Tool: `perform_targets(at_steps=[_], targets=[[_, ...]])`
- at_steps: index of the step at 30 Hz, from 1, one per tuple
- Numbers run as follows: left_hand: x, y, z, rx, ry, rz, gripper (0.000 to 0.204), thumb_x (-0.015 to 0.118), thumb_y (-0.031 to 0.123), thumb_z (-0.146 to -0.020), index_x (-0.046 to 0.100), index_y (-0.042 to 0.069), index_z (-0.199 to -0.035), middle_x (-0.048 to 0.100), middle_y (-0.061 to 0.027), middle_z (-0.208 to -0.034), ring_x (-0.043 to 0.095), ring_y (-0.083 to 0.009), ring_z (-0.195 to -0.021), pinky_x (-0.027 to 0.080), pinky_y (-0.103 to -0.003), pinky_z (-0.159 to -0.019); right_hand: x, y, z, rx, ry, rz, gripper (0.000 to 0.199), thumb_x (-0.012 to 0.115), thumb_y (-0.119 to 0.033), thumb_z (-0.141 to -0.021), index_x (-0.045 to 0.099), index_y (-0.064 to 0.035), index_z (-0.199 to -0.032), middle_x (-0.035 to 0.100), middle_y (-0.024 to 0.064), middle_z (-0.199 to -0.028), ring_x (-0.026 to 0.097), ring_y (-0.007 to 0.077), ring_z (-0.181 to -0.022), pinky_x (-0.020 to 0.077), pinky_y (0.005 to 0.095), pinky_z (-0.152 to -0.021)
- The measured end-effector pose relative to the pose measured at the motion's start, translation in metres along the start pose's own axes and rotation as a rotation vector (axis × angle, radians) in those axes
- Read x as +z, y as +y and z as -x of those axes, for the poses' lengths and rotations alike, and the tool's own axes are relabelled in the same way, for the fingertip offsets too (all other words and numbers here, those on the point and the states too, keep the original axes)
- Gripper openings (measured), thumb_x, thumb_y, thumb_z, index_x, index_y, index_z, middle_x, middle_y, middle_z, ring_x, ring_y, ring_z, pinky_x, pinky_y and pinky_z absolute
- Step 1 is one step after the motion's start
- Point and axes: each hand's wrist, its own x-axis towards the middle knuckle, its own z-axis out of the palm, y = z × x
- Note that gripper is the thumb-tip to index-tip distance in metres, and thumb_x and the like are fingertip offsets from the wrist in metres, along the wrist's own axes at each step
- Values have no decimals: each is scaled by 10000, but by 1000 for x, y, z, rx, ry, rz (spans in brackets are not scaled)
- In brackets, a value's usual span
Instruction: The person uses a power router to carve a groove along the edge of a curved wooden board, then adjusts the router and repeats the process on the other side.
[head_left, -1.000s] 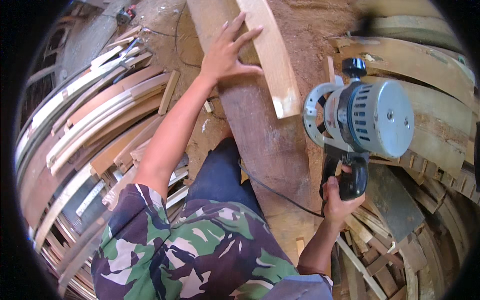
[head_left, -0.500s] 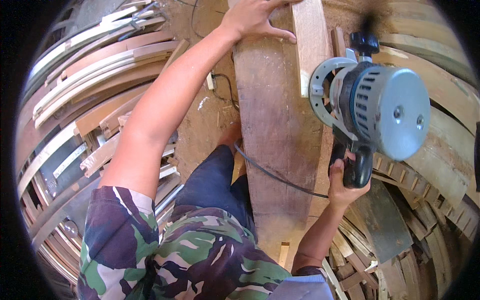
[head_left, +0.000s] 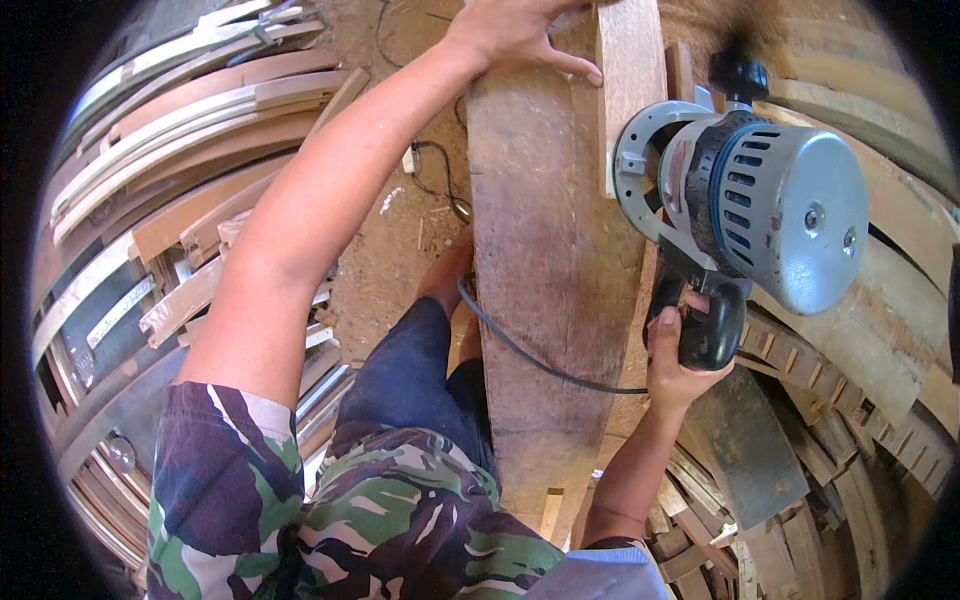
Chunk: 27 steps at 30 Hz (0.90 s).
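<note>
My right hand [head_left: 682, 362] grips the black handle of a grey-blue handheld wood router [head_left: 795, 215], which is tipped on its side. Its round, holed base [head_left: 628, 165] sits against the right side of a pale wood piece [head_left: 632, 60], near that piece's close end. The wood piece lies on a broad brown plank bench [head_left: 545, 220]. At the top edge, my left hand [head_left: 515, 35] is over the bench with its thumb stretched toward the pale piece; some of its fingertips are out of view. The cutting bit is hidden.
The router's black cord [head_left: 540, 360] crosses the bench. Stacked boards and strips [head_left: 200, 130] are on the left, and more timber panels [head_left: 850, 260] on the right. Another cable [head_left: 440, 185] lies on the dusty floor at left. A small wood block [head_left: 679, 75] stands beside the pale piece.
The router has slid slightly forward along the pale wood piece, away from me. My left hand keeps about the same place on the bench, and the whole view has shifted a little.
</note>
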Motion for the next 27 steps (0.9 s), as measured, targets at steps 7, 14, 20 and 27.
perform_targets(at_steps=[7,14,20,27], targets=[[3,-3,6,-16,19,18,1126,830,794,-632,458,289,-1568,251,-202,-1716,272,-514,-1539,298,-576,-1260,-7,1,-1,51,-108,-74,267,826,-69,-869,703,29,-1085,682,46,-935,605,103,-782,506,251,-751],[2,-2,3,-11,9,-2,1120,806,812,-646,454,285,-1569,240,-193,-1721,287,-514,-1530,287,-576,-1266,12,-10,-15,17,-131,-92,264,811,-33,-870,690,29,-1097,653,45,-875,593,105,-761,501,261,-716],[2,-6,5,4,34,12,1140,796,822,-642,434,290,-1583,242,-194,-1719,281,-514,-1531,286,-580,-1265,11,-15,-12,64,-147,-98,267,788,5,-875,674,22,-1116,639,36,-846,602,115,-737,496,263,-695],[10,-4,5,-17,143,-29,1365,722,902,-623,353,36,-1611,252,-227,-1710,241,-467,-1567,194,-548,-1304,6,-8,-7,32,-164,-199,217,755,40,-897,633,-2,-1072,651,57,-807,635,133,-697,533,287,-678]])
